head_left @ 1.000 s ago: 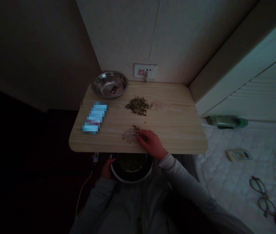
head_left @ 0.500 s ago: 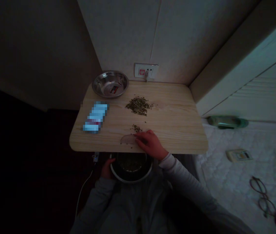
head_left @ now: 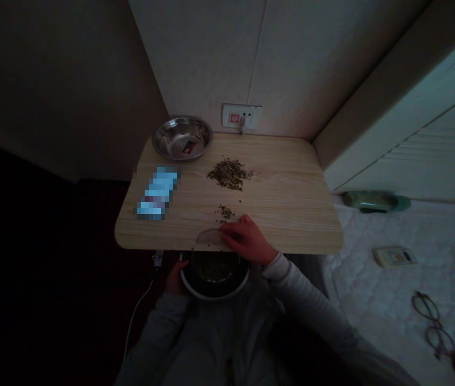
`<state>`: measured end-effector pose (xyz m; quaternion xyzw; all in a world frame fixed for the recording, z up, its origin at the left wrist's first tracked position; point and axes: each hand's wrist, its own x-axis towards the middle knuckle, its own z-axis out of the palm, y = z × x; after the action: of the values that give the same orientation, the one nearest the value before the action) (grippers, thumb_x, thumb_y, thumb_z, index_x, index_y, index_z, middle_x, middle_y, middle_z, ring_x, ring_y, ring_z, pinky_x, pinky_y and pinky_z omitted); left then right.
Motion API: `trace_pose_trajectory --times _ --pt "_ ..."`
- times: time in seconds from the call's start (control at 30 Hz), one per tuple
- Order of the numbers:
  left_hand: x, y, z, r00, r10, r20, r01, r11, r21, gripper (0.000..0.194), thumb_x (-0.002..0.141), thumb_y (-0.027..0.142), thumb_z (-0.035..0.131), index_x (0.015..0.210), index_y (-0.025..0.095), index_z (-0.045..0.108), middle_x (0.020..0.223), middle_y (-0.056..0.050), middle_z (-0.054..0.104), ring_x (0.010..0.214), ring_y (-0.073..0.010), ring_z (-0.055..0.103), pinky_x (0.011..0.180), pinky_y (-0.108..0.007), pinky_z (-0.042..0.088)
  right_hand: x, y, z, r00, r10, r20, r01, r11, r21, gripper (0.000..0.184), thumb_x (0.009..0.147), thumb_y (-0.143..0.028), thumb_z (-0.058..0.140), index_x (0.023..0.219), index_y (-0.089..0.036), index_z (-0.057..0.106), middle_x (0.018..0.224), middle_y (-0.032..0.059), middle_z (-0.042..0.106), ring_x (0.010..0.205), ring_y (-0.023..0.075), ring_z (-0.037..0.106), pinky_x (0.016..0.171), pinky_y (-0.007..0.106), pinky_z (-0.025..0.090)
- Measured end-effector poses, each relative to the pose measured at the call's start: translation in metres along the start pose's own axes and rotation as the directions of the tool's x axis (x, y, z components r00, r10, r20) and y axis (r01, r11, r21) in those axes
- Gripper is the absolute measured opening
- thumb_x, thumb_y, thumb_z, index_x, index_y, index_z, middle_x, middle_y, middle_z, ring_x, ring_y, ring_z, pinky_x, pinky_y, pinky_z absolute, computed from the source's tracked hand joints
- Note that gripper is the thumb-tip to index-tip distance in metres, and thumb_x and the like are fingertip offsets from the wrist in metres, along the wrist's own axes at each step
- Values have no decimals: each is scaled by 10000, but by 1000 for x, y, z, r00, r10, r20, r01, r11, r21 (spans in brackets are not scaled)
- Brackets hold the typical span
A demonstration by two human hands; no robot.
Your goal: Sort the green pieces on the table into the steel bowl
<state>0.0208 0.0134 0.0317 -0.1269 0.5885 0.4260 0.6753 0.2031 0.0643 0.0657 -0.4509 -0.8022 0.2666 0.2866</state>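
My right hand (head_left: 247,239) rests on the near edge of the wooden table (head_left: 291,209), fingers closed on a thin clear scraper (head_left: 209,236) lying flat against the wood. A few small dark grains (head_left: 224,211) lie just behind it, and a larger pile of grains (head_left: 229,173) sits mid-table. Below the table edge my left hand (head_left: 174,280) grips a dark bowl (head_left: 214,273) with grains inside, held under the scraper.
An empty steel bowl (head_left: 182,138) stands at the table's back left. A blurred blue packet (head_left: 157,192) lies on the left. A wall socket (head_left: 241,116) is behind. On the bed at right lie a green object (head_left: 374,201), a small box (head_left: 394,255) and glasses (head_left: 432,324).
My right hand has drawn the scraper toward the near edge of the table, over the bowl. The left hand keeps holding the bowl in the same place.
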Motion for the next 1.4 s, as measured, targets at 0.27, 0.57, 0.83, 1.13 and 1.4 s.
trace_pose_trajectory --times 0.27,0.57,0.83,1.13,1.4 --pt "2 1 -2 1000 -16 26 15 1000 16 275 651 120 416 452 151 602 424 -44 603 657 -206 608 688 -318 464 -3 -2 1 998 -22 55 20 999 24 184 725 -255 473 882 -205 556 638 -7 619 585 105 507 706 294 280" --pt "9 -2 -7 999 -11 47 10 1000 26 256 652 128 427 476 125 614 484 -65 627 603 -197 609 672 -299 464 -8 -7 2 999 -24 21 22 997 68 164 712 -261 490 835 -204 582 651 -2 613 601 107 496 687 289 336" --pt "1 0 -4 1000 -1 17 0 1000 26 262 662 124 404 499 127 609 473 -61 618 687 -205 606 705 -313 459 -9 20 -12 913 325 -248 -265 933 245 227 732 -310 456 906 -193 542 818 36 593 740 136 532 669 277 418" --pt "6 -3 -2 1000 -4 1 4 1000 16 245 608 81 446 411 175 557 384 -34 571 709 -220 603 703 -325 461 -3 36 -19 806 435 -401 -365 899 243 261 742 -340 424 939 -195 514 751 25 597 676 138 542 627 274 432" --pt "6 -4 -4 999 34 -8 -34 998 55 258 619 77 441 413 181 557 388 -20 575 686 -207 607 692 -314 466 -3 32 -19 868 363 -338 -348 932 105 243 737 -338 440 908 -206 550 746 23 607 663 138 536 629 279 420"
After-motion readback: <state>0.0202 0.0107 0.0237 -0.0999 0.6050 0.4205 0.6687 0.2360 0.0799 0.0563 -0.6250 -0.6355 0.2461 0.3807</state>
